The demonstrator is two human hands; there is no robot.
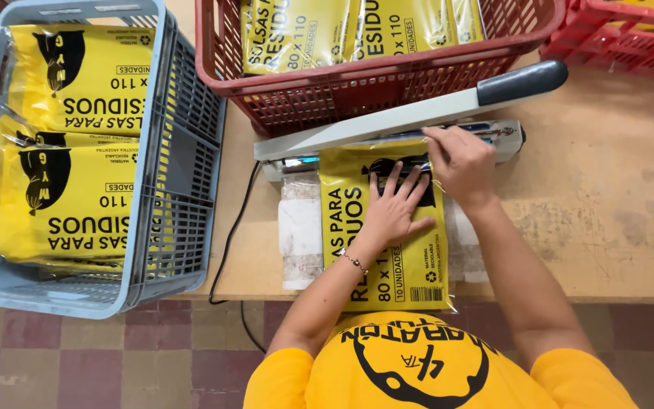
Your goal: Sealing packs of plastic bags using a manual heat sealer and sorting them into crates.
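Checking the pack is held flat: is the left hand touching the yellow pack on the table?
Touching. The head view shows the left hand lying flat, fingers spread, on the yellow pack.

Three crates (pixel 191 159), one heat sealer (pixel 410 113), two hands (pixel 395 212), and seven visible yellow packs (pixel 403 257).

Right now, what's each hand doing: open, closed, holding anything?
Left hand: open, fingers spread, pressing flat on the yellow packet.
Right hand: fingers curled, pinching the packet's top edge at the heat sealer.
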